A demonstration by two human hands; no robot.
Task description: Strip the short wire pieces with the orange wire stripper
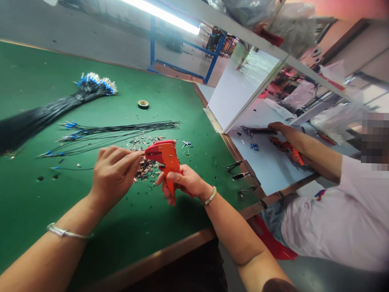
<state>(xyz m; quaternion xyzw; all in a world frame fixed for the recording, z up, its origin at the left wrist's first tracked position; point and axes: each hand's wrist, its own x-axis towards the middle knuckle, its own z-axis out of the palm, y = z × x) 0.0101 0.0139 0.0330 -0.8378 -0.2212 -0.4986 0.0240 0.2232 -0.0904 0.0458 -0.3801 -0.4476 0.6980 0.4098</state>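
My right hand (183, 182) is wrapped round the handle of an orange-red wire stripper (169, 155), held over the green table. Pinched in my left hand (115, 171) is a thin black wire (77, 169), its near end at the tool's jaws and its blue-tipped end trailing left. Under the tool lies a heap of cut insulation and copper scraps (145, 167). Just beyond my hands several loose black wires (125, 128) with blue terminals are spread out. A thick bundle of black wires (45, 115) with blue and silver ends rests at the left.
A roll of tape (143, 104) lies on the green table (171, 92). A few blue terminals (187, 144) are right of the tool. At the right, a co-worker (335, 206) handles wires and an orange tool at a grey table (260, 165). A white partition (242, 92) stands between.
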